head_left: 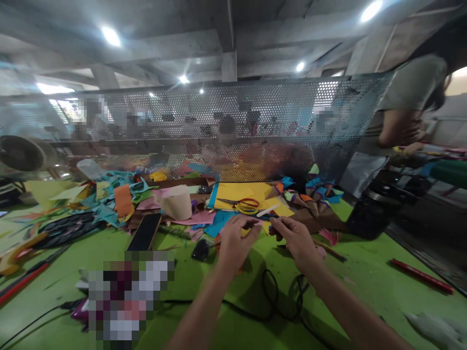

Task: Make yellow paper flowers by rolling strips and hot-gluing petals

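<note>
My left hand [236, 239] and my right hand [295, 239] are raised over the middle of the green table [241, 318], a small gap between them. The thumb and fingers of the left come together in a pinch, but I cannot make out what is in it. Curled fingers close my right hand, with a small dark bluish bit near the tips, too small to name. Just beyond the hands lie scissors [243, 206] with red and yellow handles on yellow paper [239, 191], and a slim whitish strip [268, 211].
Paper scraps [111, 194], a paper roll [176, 202] and a phone [145, 232] lie left. A black cable [251, 318] loops before me. A red pen [421, 276] and a dark bottle [372, 209] are right. A perforated metal screen [204, 112] stands behind; a person [408, 92] stands right.
</note>
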Action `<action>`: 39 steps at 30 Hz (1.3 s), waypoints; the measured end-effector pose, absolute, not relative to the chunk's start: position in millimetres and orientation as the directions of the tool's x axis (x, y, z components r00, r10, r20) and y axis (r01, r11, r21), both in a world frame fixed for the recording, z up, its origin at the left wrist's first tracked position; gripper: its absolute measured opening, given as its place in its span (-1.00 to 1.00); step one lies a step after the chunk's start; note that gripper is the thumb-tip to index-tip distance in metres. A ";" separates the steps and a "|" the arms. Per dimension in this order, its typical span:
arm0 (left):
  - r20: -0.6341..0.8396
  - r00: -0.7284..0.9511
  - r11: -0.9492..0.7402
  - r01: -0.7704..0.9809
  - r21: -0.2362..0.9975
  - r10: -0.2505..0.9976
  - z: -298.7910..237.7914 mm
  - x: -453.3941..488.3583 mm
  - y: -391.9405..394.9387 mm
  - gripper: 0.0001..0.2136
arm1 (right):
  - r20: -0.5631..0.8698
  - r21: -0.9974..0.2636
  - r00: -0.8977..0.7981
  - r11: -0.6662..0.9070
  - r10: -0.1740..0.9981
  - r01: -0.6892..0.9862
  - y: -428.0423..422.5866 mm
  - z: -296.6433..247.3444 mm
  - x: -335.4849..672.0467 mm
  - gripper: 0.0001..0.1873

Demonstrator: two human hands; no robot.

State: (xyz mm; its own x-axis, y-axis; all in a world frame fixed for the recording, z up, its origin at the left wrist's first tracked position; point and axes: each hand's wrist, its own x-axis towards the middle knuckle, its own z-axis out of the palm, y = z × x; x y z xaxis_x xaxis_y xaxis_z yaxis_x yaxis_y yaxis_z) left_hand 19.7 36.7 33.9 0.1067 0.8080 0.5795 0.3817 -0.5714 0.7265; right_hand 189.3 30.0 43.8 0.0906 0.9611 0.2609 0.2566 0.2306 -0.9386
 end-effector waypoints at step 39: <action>0.379 0.032 -0.380 0.081 0.921 0.925 18.4 33.0 37.3 -0.87 | 0.346 -0.900 0.030 0.323 0.938 0.292 27.7 41.4 186.0 -0.69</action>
State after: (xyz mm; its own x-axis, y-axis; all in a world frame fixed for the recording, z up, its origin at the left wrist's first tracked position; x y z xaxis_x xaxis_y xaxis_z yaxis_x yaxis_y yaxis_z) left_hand 33.0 37.3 18.4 0.0322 0.9249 0.3788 0.0812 -0.3801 0.9214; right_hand 186.0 27.7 41.4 0.0296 0.9377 0.3462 0.2924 0.3231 -0.9001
